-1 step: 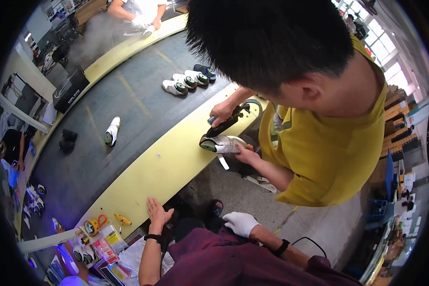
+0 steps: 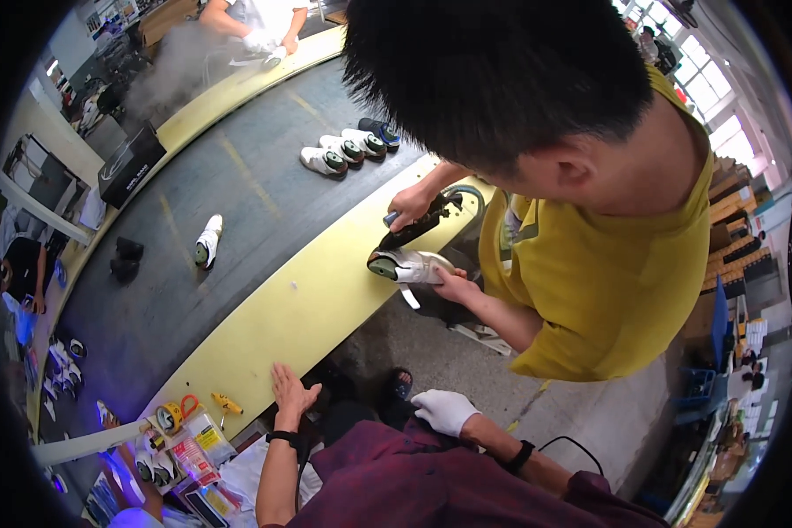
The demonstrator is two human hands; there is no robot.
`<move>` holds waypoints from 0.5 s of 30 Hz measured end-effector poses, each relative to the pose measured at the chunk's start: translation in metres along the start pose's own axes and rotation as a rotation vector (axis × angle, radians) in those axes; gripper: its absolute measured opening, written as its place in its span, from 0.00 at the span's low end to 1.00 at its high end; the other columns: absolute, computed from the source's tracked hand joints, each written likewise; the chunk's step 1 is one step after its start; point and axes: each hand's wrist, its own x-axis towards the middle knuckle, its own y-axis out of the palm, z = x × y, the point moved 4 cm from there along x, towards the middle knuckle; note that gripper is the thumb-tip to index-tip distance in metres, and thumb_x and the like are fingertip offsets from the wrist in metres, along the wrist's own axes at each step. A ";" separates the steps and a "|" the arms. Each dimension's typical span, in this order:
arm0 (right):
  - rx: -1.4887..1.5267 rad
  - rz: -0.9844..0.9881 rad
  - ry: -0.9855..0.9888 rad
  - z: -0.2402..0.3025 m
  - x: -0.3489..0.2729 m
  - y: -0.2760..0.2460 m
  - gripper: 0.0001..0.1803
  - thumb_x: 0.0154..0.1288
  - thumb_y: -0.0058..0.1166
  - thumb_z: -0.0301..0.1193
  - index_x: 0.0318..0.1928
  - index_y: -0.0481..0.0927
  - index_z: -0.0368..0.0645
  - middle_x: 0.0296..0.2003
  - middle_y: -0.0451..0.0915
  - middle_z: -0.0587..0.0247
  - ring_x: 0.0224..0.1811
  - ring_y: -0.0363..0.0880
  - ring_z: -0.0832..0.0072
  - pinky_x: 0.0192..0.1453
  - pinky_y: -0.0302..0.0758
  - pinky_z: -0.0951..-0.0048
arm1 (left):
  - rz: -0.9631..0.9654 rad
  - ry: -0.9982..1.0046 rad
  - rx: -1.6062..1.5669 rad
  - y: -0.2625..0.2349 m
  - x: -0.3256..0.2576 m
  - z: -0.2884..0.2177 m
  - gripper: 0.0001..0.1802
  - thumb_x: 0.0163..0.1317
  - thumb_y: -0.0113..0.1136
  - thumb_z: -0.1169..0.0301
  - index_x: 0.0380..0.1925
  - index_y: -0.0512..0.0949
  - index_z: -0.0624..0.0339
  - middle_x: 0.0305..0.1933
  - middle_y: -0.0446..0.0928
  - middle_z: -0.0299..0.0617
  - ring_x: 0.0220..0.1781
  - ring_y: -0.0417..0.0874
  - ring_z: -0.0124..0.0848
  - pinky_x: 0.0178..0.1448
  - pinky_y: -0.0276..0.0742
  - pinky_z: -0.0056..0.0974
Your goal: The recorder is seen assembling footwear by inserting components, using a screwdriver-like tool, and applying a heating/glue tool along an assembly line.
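No movement is visible since the earlier frame. The left hand (image 2: 289,393) rests flat, fingers spread and empty, on the yellow worktop edge (image 2: 299,308). The gloved right hand (image 2: 444,410) hangs loosely curled, holding nothing, near a co-worker's white shoe (image 2: 411,265).

Co-worker in yellow shirt (image 2: 607,264); white shoes (image 2: 343,150) on dark belt (image 2: 238,220)

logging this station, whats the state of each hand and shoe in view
left hand: bare, open, fingers on the yellow table edge
right hand: white glove on, empty, off the table
co-worker's shoe: held on its side, black tool pressed on it
lone shoe: lying on the dark belt
row of shoes: side by side on the belt
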 end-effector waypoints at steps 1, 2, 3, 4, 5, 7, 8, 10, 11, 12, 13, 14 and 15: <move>-0.004 0.002 -0.003 -0.001 0.001 0.001 0.18 0.74 0.53 0.39 0.58 0.83 0.48 0.51 0.85 0.50 0.57 0.83 0.50 0.61 0.79 0.53 | -0.001 -0.002 0.000 -0.001 0.000 0.000 0.63 0.58 0.72 0.46 0.80 0.49 0.74 0.87 0.37 0.65 0.89 0.37 0.59 0.88 0.43 0.58; -0.004 0.003 -0.005 -0.003 0.001 0.002 0.18 0.74 0.53 0.39 0.58 0.83 0.48 0.51 0.85 0.50 0.57 0.83 0.50 0.61 0.79 0.53 | 0.009 0.000 -0.007 -0.002 0.000 0.001 0.64 0.57 0.73 0.46 0.80 0.48 0.74 0.87 0.37 0.65 0.89 0.37 0.59 0.88 0.42 0.58; -0.007 -0.007 -0.016 -0.003 0.002 0.002 0.18 0.74 0.53 0.39 0.58 0.83 0.47 0.51 0.86 0.51 0.57 0.83 0.50 0.61 0.79 0.53 | 0.019 0.001 -0.016 -0.003 0.000 0.001 0.65 0.56 0.73 0.45 0.80 0.48 0.75 0.87 0.36 0.65 0.89 0.37 0.59 0.88 0.42 0.58; -0.010 -0.017 -0.027 -0.003 0.002 0.001 0.18 0.74 0.54 0.39 0.58 0.83 0.47 0.51 0.86 0.51 0.56 0.84 0.50 0.61 0.79 0.53 | 0.018 -0.001 -0.016 -0.003 0.000 0.001 0.65 0.56 0.73 0.45 0.80 0.48 0.75 0.87 0.36 0.65 0.89 0.37 0.59 0.88 0.42 0.58; -0.010 -0.016 -0.029 -0.003 0.003 0.001 0.18 0.74 0.54 0.39 0.58 0.83 0.47 0.51 0.86 0.51 0.56 0.84 0.50 0.61 0.79 0.53 | 0.028 -0.004 -0.012 -0.003 0.001 0.001 0.65 0.56 0.73 0.45 0.80 0.48 0.74 0.87 0.36 0.65 0.89 0.36 0.59 0.88 0.42 0.58; -0.010 -0.013 -0.022 -0.006 0.004 0.002 0.18 0.74 0.54 0.39 0.58 0.83 0.47 0.51 0.86 0.51 0.56 0.84 0.50 0.61 0.79 0.54 | 0.041 -0.013 -0.007 -0.003 0.001 0.003 0.66 0.56 0.73 0.45 0.81 0.47 0.74 0.88 0.36 0.65 0.89 0.36 0.59 0.88 0.42 0.57; -0.010 -0.009 -0.025 -0.007 0.005 0.003 0.18 0.74 0.54 0.39 0.58 0.83 0.47 0.51 0.86 0.51 0.56 0.84 0.50 0.61 0.79 0.54 | 0.041 -0.009 -0.003 -0.003 0.002 0.004 0.66 0.56 0.73 0.45 0.81 0.46 0.74 0.88 0.35 0.65 0.89 0.36 0.59 0.88 0.41 0.57; -0.001 -0.020 -0.022 -0.008 0.005 0.003 0.18 0.74 0.55 0.39 0.58 0.83 0.47 0.51 0.87 0.51 0.56 0.84 0.50 0.61 0.80 0.54 | 0.042 -0.004 -0.001 -0.004 0.002 0.002 0.67 0.55 0.73 0.46 0.81 0.46 0.74 0.88 0.35 0.65 0.89 0.35 0.58 0.88 0.41 0.57; -0.001 -0.018 -0.022 -0.009 0.005 0.003 0.18 0.74 0.55 0.39 0.58 0.83 0.47 0.51 0.87 0.51 0.56 0.84 0.50 0.61 0.80 0.54 | 0.051 -0.008 0.003 -0.004 0.003 0.002 0.67 0.55 0.73 0.45 0.81 0.45 0.74 0.88 0.35 0.64 0.89 0.35 0.58 0.89 0.41 0.56; -0.006 -0.001 -0.010 -0.009 0.005 0.004 0.18 0.74 0.55 0.39 0.58 0.83 0.47 0.52 0.87 0.51 0.57 0.84 0.51 0.62 0.79 0.54 | 0.061 -0.012 0.007 -0.003 0.003 0.003 0.68 0.55 0.73 0.45 0.81 0.44 0.74 0.88 0.34 0.64 0.89 0.35 0.58 0.89 0.41 0.56; -0.011 0.016 0.003 -0.009 0.005 0.004 0.19 0.74 0.54 0.39 0.59 0.83 0.47 0.52 0.87 0.51 0.57 0.84 0.51 0.62 0.79 0.54 | 0.062 -0.015 0.006 -0.002 0.003 0.004 0.68 0.55 0.73 0.45 0.81 0.44 0.74 0.88 0.34 0.64 0.89 0.35 0.58 0.89 0.41 0.56; -0.012 0.018 0.002 -0.008 0.005 0.005 0.19 0.74 0.54 0.39 0.59 0.83 0.47 0.52 0.87 0.51 0.57 0.84 0.51 0.62 0.79 0.54 | 0.067 -0.008 0.010 -0.002 0.004 0.005 0.68 0.55 0.73 0.44 0.81 0.44 0.74 0.88 0.34 0.64 0.89 0.34 0.58 0.89 0.41 0.56; -0.015 0.018 0.002 -0.009 0.005 0.006 0.19 0.74 0.54 0.40 0.59 0.83 0.47 0.53 0.86 0.51 0.57 0.84 0.51 0.62 0.79 0.54 | 0.073 0.000 0.014 -0.001 0.005 0.005 0.69 0.55 0.73 0.44 0.81 0.44 0.74 0.88 0.34 0.64 0.89 0.34 0.58 0.89 0.41 0.56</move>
